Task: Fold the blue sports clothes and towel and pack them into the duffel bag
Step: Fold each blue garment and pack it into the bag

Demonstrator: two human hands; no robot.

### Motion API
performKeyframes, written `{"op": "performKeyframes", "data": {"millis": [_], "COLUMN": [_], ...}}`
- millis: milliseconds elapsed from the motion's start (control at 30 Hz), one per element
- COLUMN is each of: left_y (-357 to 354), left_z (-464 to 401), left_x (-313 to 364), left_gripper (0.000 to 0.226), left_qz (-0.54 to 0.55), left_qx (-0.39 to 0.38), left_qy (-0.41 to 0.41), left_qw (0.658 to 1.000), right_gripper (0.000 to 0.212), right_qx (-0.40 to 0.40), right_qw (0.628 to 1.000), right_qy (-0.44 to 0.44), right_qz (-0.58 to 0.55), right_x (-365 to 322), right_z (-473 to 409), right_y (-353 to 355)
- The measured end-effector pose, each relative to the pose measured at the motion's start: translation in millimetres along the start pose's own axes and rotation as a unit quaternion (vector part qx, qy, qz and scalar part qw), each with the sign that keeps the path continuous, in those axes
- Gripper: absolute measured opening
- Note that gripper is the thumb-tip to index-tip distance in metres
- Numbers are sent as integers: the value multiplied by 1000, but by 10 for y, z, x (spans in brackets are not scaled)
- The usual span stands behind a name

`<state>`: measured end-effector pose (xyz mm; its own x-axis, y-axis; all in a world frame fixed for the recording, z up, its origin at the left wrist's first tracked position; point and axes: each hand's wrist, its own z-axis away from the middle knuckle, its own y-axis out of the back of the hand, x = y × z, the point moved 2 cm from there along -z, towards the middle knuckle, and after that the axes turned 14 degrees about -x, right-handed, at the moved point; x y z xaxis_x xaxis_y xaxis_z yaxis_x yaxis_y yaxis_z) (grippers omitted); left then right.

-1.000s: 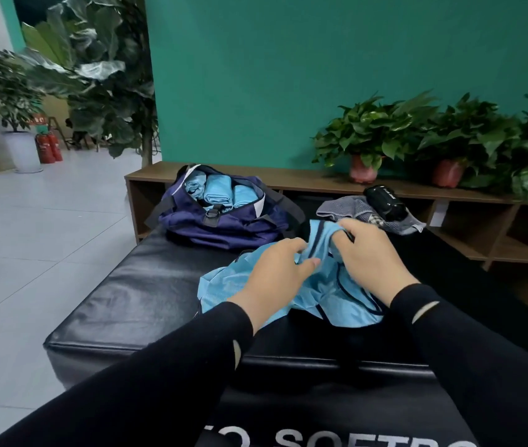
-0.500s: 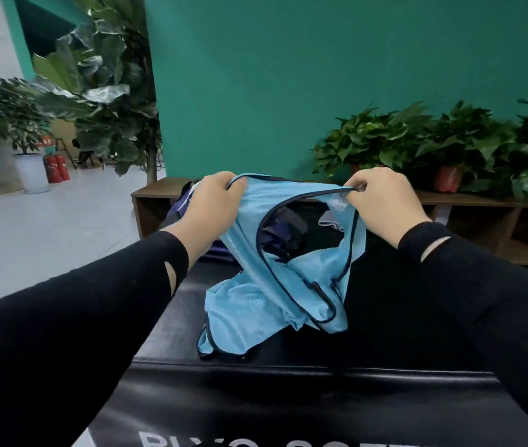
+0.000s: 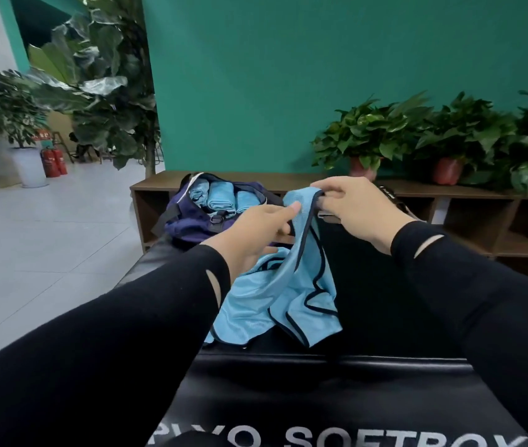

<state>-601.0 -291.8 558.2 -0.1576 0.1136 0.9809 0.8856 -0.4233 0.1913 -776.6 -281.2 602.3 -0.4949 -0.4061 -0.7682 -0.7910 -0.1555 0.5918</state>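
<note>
A light blue sports vest point(image 3: 275, 295) with dark trim hangs from my hands, its lower part bunched on the black padded box point(image 3: 336, 372). My right hand point(image 3: 349, 204) pinches the vest's top edge, lifted above the box. My left hand point(image 3: 256, 230) reaches in beside it, thumb on the cloth and fingers curled behind it. The purple duffel bag point(image 3: 191, 224) lies open at the box's far left, with rolled blue clothes point(image 3: 217, 198) inside.
A low wooden shelf point(image 3: 482, 227) runs behind the box along the green wall, carrying potted plants point(image 3: 365, 140). A dark object point(image 3: 388, 195) peeks out behind my right hand. Tiled floor point(image 3: 46, 237), tall plants and red fire extinguishers point(image 3: 53, 162) are at the left.
The vest was lifted off the box and held spread wide between both hands. Now the hands have come together and lowered, and the vest hangs gathered in a narrow bunch.
</note>
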Motion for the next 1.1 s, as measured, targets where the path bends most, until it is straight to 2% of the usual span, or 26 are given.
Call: {"op": "performKeyframes", "data": {"millis": [33, 100, 133, 200, 233, 333, 400, 467, 533, 667, 733, 800, 867, 933, 1033, 1100], "left_y": [10, 50, 61, 70, 78, 84, 55, -8, -27, 270, 468, 647, 778, 900, 1045, 1054], "left_z": [-27, -76, -85, -96, -112, -128, -159, -151, -154, -121, -72, -25, 25, 65, 85, 124], "left_x": [-18, -65, -88, -146, -189, -299, -356, -356, -297, 33, 258, 487, 762, 1003, 1114, 1049], "left_gripper": [24, 21, 21, 16, 13, 12, 10, 9, 9, 8, 12, 17, 20, 17, 15, 10], "left_qz": [35, 25, 7, 9, 8, -27, -9, 8, 35, 100, 71, 14, -21, -38, -18, -24], "left_qx": [-7, -10, 4, 55, 82, 127, 127, 119, 119, 215, 260, 300, 324, 334, 323, 301], "left_qy": [8, 25, 27, 23, 23, 32, 38, 50, 33, -65, -108, -163, -228, -261, -242, -212], "left_qw": [999, 999, 1000, 998, 996, 991, 991, 992, 992, 969, 957, 940, 918, 905, 915, 929], "right_gripper": [40, 58, 56, 27, 18, 34, 30, 24, 32, 44, 43, 34, 24, 22, 19, 24], "right_qx": [-36, -57, -35, 24, 16, -110, -134, -97, -32, 61, 91, 148, 207, 241, 226, 222], "right_qw": [999, 997, 998, 995, 990, 963, 959, 963, 959, 952, 959, 972, 966, 951, 945, 958], "right_qy": [-3, -26, -42, -84, -116, -193, -202, -206, -216, -219, -211, -177, -117, -51, -6, -28], "right_qz": [-29, -41, -30, 40, 82, 154, 147, 148, 181, 206, 168, 35, -105, -186, -236, -181], "right_x": [53, 217, 317, 535, 638, 941, 1081, 1198, 1246, 1155, 1076, 940, 685, 409, 185, 187], "right_z": [17, 101, 168, 338, 438, 690, 774, 778, 731, 536, 385, 245, 144, 57, -7, 1], "right_y": [-13, -61, -97, -194, -268, -543, -670, -722, -684, -246, 74, 383, 675, 930, 1081, 1053]}}
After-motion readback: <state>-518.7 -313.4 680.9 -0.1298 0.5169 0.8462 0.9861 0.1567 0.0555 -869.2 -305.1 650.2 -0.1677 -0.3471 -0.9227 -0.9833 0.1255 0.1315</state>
